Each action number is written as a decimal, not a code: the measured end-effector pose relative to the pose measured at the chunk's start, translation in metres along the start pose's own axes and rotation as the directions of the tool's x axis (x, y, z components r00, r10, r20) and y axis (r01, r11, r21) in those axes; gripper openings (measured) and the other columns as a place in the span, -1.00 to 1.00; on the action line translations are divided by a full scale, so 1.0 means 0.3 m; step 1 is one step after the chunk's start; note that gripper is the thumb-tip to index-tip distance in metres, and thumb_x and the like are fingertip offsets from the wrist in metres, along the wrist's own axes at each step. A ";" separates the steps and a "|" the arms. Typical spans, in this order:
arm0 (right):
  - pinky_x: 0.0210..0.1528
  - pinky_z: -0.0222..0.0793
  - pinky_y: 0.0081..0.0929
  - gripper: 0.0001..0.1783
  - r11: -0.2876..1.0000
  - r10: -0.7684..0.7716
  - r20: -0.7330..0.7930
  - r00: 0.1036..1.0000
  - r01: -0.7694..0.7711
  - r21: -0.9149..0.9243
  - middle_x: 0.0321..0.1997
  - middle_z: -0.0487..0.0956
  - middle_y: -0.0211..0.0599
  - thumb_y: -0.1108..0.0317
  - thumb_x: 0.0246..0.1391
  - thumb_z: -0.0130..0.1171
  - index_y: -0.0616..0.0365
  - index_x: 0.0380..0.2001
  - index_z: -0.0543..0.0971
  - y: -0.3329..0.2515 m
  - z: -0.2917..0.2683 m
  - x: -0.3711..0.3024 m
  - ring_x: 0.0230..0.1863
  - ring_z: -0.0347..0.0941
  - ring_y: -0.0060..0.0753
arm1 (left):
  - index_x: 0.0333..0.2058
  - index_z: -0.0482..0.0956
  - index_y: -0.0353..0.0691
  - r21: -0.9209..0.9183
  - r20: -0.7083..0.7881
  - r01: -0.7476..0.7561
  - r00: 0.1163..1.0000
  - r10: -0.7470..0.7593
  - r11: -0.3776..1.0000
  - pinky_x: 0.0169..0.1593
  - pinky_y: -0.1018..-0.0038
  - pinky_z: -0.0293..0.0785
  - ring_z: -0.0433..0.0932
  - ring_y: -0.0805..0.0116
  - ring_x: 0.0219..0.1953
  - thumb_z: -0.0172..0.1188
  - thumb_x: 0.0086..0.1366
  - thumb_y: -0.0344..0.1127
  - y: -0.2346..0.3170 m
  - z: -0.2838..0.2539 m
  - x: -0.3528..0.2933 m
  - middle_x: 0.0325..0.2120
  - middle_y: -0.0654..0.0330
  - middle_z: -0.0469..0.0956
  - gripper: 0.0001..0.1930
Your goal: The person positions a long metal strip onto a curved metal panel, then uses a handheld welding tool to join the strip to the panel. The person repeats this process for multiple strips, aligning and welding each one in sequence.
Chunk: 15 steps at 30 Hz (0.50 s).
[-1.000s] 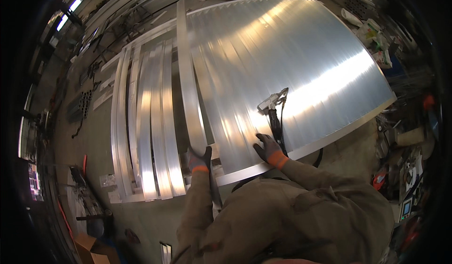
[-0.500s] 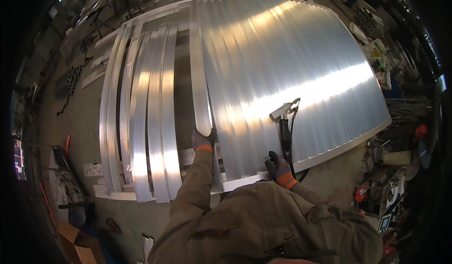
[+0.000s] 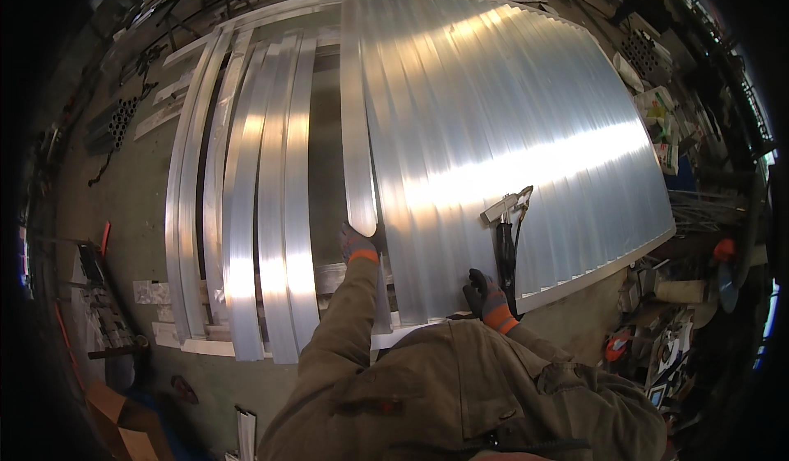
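Observation:
My left hand (image 3: 359, 242), in a grey glove with an orange cuff, is closed around the near, rounded end of a long aluminium strip (image 3: 357, 124). That strip runs away from me beside the ribbed aluminium panel (image 3: 444, 124), along its left edge. My right hand (image 3: 490, 298), gloved the same way, rests at the panel's near edge with its fingers apart and nothing visible in them. Just beside it on the panel lies a tool with a black handle and a silver crosswise head (image 3: 505, 247). Its kind I cannot make out.
Several loose aluminium planks (image 3: 275, 206) lie across the frame on the left. Further left on the floor is a dark bundle of tubes (image 3: 117, 124). An opened cardboard box (image 3: 131, 420) stands at the lower left. Tools and scrap clutter the right side, with an orange-red item (image 3: 616, 346).
The view has shifted slightly, so the panel and planks sit a little differently. My left hand still grips the strip's end. My right hand stays near the tool.

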State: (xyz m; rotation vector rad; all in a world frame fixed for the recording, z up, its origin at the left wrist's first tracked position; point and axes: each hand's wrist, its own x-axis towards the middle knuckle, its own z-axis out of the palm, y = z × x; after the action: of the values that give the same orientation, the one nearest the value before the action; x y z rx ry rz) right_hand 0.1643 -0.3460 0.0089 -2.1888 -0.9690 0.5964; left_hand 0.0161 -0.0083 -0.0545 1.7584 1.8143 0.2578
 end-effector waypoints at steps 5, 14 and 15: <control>0.13 0.56 -0.13 -0.42 1.000 0.005 0.033 0.999 -0.005 -0.006 0.14 0.61 0.02 0.18 0.27 0.31 0.10 0.30 0.48 0.000 0.014 0.023 0.09 0.63 0.01 | 0.38 0.30 -0.29 -0.112 0.016 0.002 1.000 0.000 0.994 0.33 0.14 0.48 0.49 -0.20 0.29 -0.06 0.54 -0.40 -0.021 0.023 0.008 0.30 -0.18 0.43 -0.52; 0.11 0.56 -0.13 -0.42 0.999 0.000 0.045 0.999 -0.002 0.034 0.15 0.61 -0.04 0.19 0.26 0.33 0.04 0.30 0.47 0.027 0.036 0.039 0.08 0.63 -0.02 | 0.37 0.30 -0.27 -0.213 0.032 -0.038 0.998 0.046 0.976 0.34 0.09 0.45 0.43 -0.23 0.32 0.53 0.04 0.24 -0.020 -0.012 0.014 0.29 -0.19 0.42 0.06; 0.11 0.56 -0.13 -0.42 1.000 -0.017 0.045 0.999 0.015 0.026 0.15 0.61 -0.04 0.19 0.26 0.33 0.05 0.30 0.47 0.025 0.037 0.042 0.08 0.63 -0.02 | 0.38 0.30 -0.27 -0.238 0.010 -0.048 0.999 0.052 0.970 0.35 0.08 0.45 0.41 -0.23 0.34 0.59 -0.06 0.28 -0.024 -0.012 0.016 0.30 -0.20 0.42 0.15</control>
State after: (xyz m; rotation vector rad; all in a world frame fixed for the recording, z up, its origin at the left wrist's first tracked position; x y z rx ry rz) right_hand 0.1686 -0.3359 -0.0057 -2.1511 -0.9958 0.6500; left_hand 0.0083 -0.0036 -0.0566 1.6343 1.6533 0.4603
